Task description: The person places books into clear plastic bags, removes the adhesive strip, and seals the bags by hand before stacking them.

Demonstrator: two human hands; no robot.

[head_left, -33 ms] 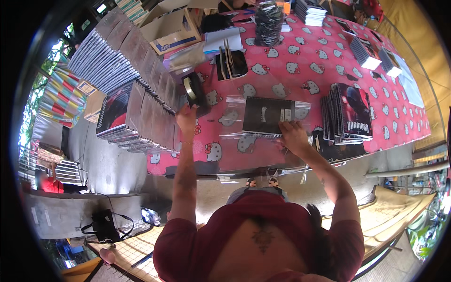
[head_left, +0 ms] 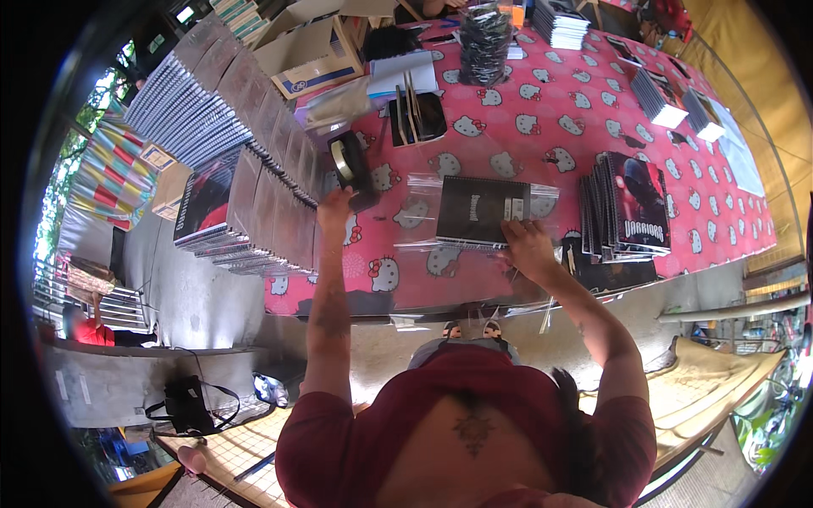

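The notebook (head_left: pixel 478 207) lies on or inside clear film (head_left: pixel 415 210), over the pink cloth (head_left: pixel 593 102). The right hand (head_left: pixel 530 245) rests on its near right corner, fingers together, any pinch unclear; light, even pressure should prevent skewing. The left hand (head_left: pixel 336 208) is at the tape dispenser (head_left: pixel 345 162), its finger state indiscernible.

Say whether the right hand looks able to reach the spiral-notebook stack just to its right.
Probably yes: nothing tall stands between the right hand and the spiral-notebook stack, though that hand rests on a black spiral notebook.
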